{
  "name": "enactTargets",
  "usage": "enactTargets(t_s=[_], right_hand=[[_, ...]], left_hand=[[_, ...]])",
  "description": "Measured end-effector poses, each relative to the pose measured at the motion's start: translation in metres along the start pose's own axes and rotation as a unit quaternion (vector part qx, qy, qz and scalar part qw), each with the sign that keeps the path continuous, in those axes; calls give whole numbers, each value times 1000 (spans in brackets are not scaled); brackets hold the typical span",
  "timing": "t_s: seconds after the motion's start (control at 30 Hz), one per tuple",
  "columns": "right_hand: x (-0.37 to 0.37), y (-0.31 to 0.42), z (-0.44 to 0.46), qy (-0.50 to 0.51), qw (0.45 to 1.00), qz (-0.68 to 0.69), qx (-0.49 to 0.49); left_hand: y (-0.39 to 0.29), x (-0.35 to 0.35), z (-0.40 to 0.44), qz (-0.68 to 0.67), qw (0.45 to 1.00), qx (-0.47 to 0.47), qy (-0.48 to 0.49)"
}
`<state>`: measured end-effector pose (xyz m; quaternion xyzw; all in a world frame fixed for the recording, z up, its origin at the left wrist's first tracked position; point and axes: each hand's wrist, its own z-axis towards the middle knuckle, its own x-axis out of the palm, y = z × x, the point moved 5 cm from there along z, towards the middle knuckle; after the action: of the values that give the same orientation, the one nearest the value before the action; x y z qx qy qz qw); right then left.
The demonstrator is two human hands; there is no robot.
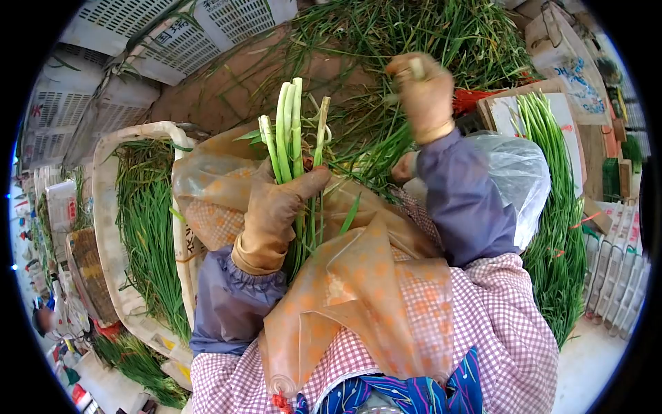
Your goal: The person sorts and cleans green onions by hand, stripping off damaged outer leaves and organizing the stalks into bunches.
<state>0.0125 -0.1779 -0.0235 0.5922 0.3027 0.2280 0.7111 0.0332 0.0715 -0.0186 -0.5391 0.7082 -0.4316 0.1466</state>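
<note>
My left hand, in a worn tan glove, is wrapped round a few thick green stalks with pale cut ends pointing up. They look like garlic shoots; their thin leafy parts hang below the fist. One browner stalk leans apart beside the thumb. My right hand, also gloved, is raised to the upper right, closed and smeared by motion. Something pale shows at its fingers, too blurred to name. An orange-patterned clear plastic apron covers my lap beneath both hands.
Loose green leaves and stalks lie heaped ahead. A white basket of green stalks stands on the left. Long green bundles lie on the right beside a clear plastic bag. White crates are at the upper left.
</note>
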Motion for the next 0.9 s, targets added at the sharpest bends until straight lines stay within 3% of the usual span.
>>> enactTargets(t_s=[0.07,0.17,0.27,0.4,0.47,0.5,0.53,0.57,0.6,0.67,0.7,0.73,0.8,0.9], right_hand=[[-17,-14,21,43,999,28,2],[23,35,-31,348,911,148,163],[47,37,-57,420,854,238,197],[51,25,-51,405,858,270,163],[28,34,-32,248,929,228,151],[8,23,-16,192,939,237,155],[-8,9,2,138,946,246,159],[-13,5,10,76,970,208,102],[-9,7,5,77,970,208,99],[11,23,-23,169,986,9,-2],[24,25,-37,220,973,-71,-18],[37,32,-49,245,966,-78,-14],[60,15,-65,246,964,55,79],[70,12,-67,273,940,165,119]], left_hand=[[-3,-1,0,8,1000,-12,2],[1,4,1,-51,994,-76,66],[8,6,1,-102,977,-144,119],[17,-2,4,-118,962,-192,156],[13,-2,5,-120,973,-146,131],[12,1,2,-122,973,-145,131],[9,0,0,-102,984,-127,71],[7,-3,-2,-80,991,-108,11],[6,-2,-1,-81,991,-105,12],[0,1,1,-11,1000,-11,8],[1,5,1,-11,1000,-13,9],[0,6,1,22,1000,3,-6],[0,7,-1,58,998,18,-27],[-2,9,-1,72,997,39,-15]])
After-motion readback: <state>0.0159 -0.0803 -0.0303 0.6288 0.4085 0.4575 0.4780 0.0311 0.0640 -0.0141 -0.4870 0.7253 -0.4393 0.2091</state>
